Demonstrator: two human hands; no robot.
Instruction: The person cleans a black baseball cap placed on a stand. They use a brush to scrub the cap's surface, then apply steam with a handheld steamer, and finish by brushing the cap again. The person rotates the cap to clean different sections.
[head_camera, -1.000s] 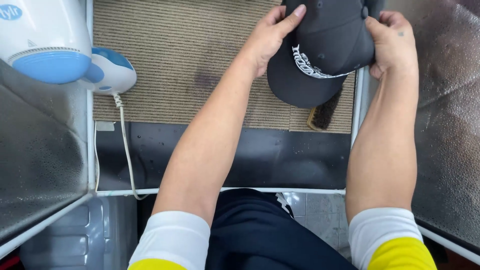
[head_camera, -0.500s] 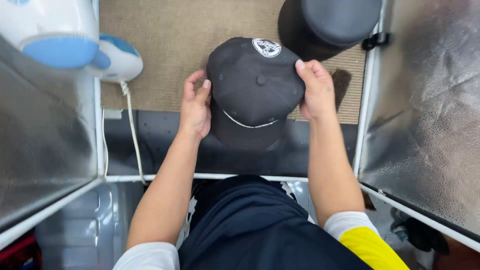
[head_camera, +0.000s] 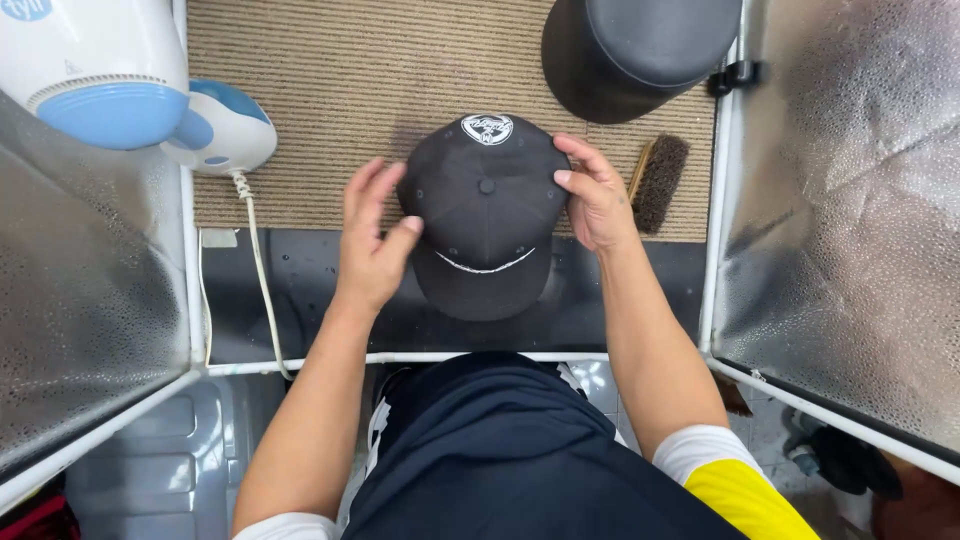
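A black cap sits crown-up at the middle of the tabletop, straddling the line where the tan ribbed mat meets the dark strip along the near edge. The cap has a round crown with a top button, a white emblem patch on the panel facing the far edge, and a flat brim pointing toward the near edge. A thin white curved line runs where the brim meets the crown.

The left hand rests against the cap's left side; its grip is spread, fingers loosely fanned, thumb touching the crown near the brim. The right hand holds the cap's right side; its grip is partly curled, fingertips pressed on the crown. Whether the right thumb is under the cap's edge cannot be told from this view.

A brown bristle brush lies just beside the right hand, on the mat. A dark rounded form stands at the far right corner. A white-and-blue steamer occupies the far left corner, its white cord trailing toward the near edge. Silver quilted panels flank both sides.
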